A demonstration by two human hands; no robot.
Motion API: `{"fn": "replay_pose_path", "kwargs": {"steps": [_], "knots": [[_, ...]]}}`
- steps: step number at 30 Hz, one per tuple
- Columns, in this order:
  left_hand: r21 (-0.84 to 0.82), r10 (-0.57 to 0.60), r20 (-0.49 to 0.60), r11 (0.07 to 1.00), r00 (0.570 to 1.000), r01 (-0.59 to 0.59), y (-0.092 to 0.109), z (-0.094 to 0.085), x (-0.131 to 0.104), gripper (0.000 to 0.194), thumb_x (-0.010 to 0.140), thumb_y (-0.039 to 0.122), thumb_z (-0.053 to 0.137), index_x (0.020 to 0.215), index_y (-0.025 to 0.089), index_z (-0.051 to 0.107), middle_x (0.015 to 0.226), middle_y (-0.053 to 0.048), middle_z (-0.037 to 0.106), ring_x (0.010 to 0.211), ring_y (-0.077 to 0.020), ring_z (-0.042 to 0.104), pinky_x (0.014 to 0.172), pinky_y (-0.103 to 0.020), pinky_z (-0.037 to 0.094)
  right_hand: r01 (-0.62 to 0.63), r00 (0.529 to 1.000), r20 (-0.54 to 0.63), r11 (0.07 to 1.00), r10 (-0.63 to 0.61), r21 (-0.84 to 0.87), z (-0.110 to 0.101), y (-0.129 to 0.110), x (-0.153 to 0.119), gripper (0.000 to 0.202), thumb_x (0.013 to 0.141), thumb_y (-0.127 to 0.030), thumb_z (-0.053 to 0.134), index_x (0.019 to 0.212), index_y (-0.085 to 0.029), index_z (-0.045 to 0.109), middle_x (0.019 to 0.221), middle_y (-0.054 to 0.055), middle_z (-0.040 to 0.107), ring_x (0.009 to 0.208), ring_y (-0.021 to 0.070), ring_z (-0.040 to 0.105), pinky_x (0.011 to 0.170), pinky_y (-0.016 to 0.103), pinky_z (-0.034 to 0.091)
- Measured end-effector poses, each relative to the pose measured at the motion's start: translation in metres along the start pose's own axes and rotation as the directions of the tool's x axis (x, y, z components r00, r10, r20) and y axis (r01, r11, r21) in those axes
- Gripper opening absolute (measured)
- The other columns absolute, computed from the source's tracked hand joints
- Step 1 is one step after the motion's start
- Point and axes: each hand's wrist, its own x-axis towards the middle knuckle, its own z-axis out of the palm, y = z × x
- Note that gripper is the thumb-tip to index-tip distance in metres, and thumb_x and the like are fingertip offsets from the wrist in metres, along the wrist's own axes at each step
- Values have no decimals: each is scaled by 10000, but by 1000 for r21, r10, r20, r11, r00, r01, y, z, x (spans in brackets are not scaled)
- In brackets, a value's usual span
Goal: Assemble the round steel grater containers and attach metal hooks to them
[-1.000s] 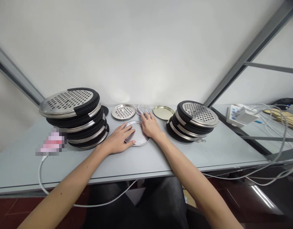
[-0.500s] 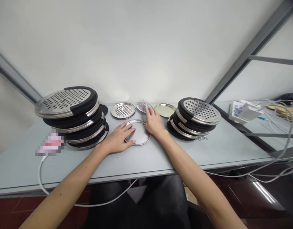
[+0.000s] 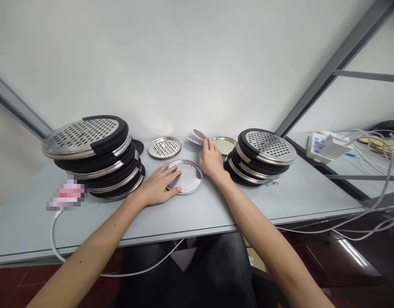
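Note:
My left hand point(image 3: 160, 186) lies with fingers spread on the left rim of a shallow round metal dish point(image 3: 189, 177) on the grey table. My right hand point(image 3: 212, 159) is beyond the dish's right edge, its fingers closed on a perforated disc point(image 3: 201, 134) that stands tilted up. Below it, partly covered, is another perforated piece point(image 3: 194, 141). A round grater plate point(image 3: 165, 148) lies flat behind the dish, and a gold-toned round lid point(image 3: 225, 145) is behind my right hand.
Tall stacks of black-rimmed round graters stand at left point(image 3: 100, 158) and right point(image 3: 261, 157). A blurred pink object point(image 3: 68, 193) with a white cable is at the left. Beyond the metal frame at right are a power strip point(image 3: 315, 147) and tangled cables.
My right hand has moved slightly right and away from the dish, and the perforated disc is now tilted up higher in its fingers. My left hand stays on the dish.

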Motion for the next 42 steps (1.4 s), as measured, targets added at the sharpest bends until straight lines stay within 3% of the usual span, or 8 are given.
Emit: {"fn": "replay_pose_path", "kwargs": {"steps": [17, 22, 28, 35, 42], "knots": [[13, -14, 27, 1000, 1000, 14, 3, -3, 0, 621, 918, 557, 456, 1431, 208, 431, 1558, -97, 316, 1466, -327, 172, 1178, -494, 226, -30, 998, -58, 990, 38, 136, -5, -1, 2, 578, 908, -234, 402, 1401, 60, 338, 1467, 276, 355, 1319, 365, 383, 1069, 475, 349], [-14, -7, 15, 1000, 1000, 7, 0, -1, -1, 622, 915, 564, 461, 1433, 222, 428, 1561, -89, 313, 1466, -331, 171, 1176, -505, 229, 44, 988, -150, 992, -26, 118, -8, 3, 2, 539, 884, -122, 356, 1413, -29, 393, 1459, 186, 419, 1263, 320, 398, 1067, 462, 339], [-25, 3, 4, 1000, 1000, -3, 1, -2, -1, 614, 914, 555, 470, 1434, 231, 427, 1558, -79, 320, 1463, -334, 181, 1172, -513, 238, 38, 987, -160, 998, -29, 55, -11, 5, 0, 649, 791, -35, 413, 1434, -123, 419, 1438, 126, 464, 1184, 331, 392, 1002, 481, 357], [-20, 1, 11, 1000, 1000, 0, 2, -3, -1, 619, 912, 561, 471, 1428, 220, 435, 1554, -92, 326, 1462, -338, 184, 1170, -508, 244, 108, 959, -272, 988, -73, 113, -11, 5, -1, 443, 902, -84, 355, 1196, -207, 662, 1219, 69, 643, 1093, 268, 477, 968, 411, 373], [-33, 0, 5, 999, 1000, 0, 2, -3, -1, 618, 908, 558, 482, 1427, 224, 436, 1551, -85, 335, 1463, -330, 190, 1173, -512, 236, 184, 942, -308, 971, -131, 152, -8, 10, 0, 412, 903, -72, 368, 1125, -199, 690, 1124, 69, 687, 1024, 231, 543, 927, 348, 405]]}}
